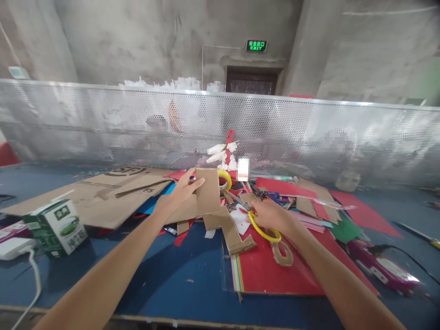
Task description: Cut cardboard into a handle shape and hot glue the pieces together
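Observation:
My left hand (184,188) pinches a folded piece of brown cardboard (208,195) by its upper left edge, thumb on the near face. In my right hand (270,214) is a pair of scissors (263,230) with yellow handles. Its blades point up and left towards the cardboard, apart from it as far as I can see. Below the held piece lies an angular cardboard scrap (231,231). A cardboard cutout with a slot (282,253) rests on red paper (292,277), under the scissors. Behind the held piece shows a yellow tape roll (224,180).
Flattened cardboard (99,195) covers the left of the blue table (178,284). A green and white box (57,229) and a white plug (17,247) stand near left. Power strips (385,268) and a utility knife (417,233) lie right. A perforated metal screen (292,137) rises behind.

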Demonstrator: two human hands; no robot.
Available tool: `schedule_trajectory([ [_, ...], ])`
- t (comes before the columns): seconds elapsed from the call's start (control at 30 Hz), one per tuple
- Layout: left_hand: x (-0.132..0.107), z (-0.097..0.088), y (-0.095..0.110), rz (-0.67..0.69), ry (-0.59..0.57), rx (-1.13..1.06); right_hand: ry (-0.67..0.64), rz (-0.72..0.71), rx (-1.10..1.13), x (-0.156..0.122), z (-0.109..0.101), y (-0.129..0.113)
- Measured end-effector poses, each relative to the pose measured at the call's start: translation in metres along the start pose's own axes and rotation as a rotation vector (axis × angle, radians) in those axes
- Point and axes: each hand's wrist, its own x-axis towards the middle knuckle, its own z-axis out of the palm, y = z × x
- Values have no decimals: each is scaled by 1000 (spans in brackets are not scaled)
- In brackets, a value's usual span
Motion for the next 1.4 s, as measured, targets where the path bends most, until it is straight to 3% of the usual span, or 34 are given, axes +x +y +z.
schedule_trajectory([
  [0.1, -3, 6, 2, 4, -71, -31, 47, -73, 51, 0, 4, 3],
  [0.23, -7, 14, 6, 16, -39, -17, 130, -151, 135, 0, 0, 3],
  [0.33, -8, 19, 9, 53, -15, -25, 187, -148, 368, -1, -8, -6],
  [0.53, -14, 32, 12, 47, -34, -42, 37, -267, 996, 5, -2, -34],
  [0.7, -16, 38, 8, 32, -8, -71, 36, -228, 1104, 14, 16, -36],
  [0.9, -10, 28, -6, 0, 66, -33, 324, -160, 1092, 24, 19, -13],
  [1.0, -9, 26, -9, -44, -6, 7, 456, -145, 1143, 27, 14, -2],
  [1.1, -10, 28, -7, -58, -142, 36, 500, -101, 1239, 27, 11, 4],
  [1.2, -12, 32, -1, -70, -224, 52, 457, -66, 1400, 24, 11, 2],
  [1.4, -21, 36, 8, -135, -295, -144, 179, -51, 1688, 19, 15, -10],
])
